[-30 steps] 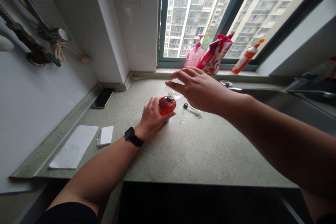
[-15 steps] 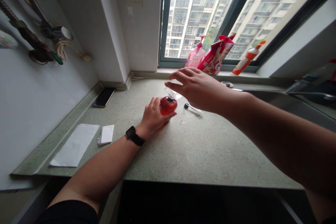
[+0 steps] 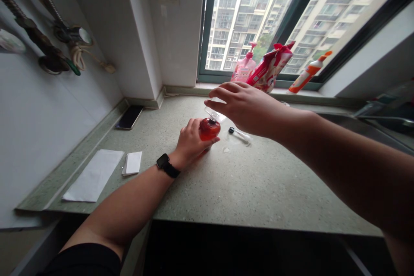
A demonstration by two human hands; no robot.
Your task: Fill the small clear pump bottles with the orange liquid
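Observation:
My left hand, with a black watch on its wrist, is wrapped round a small round bottle of red liquid that stands on the green speckled counter. Above the bottle's neck my right hand holds a clear funnel, mostly hidden under the fingers. A clear pump tube with a black tip lies on the counter just right of the bottle.
A pink pump bottle, a red refill pouch and an orange-and-white bottle stand on the window sill. A phone lies near the left wall, with white papers closer in. A sink is at the right.
Both hands and the bottle keep their places; only the camera has shifted slightly.

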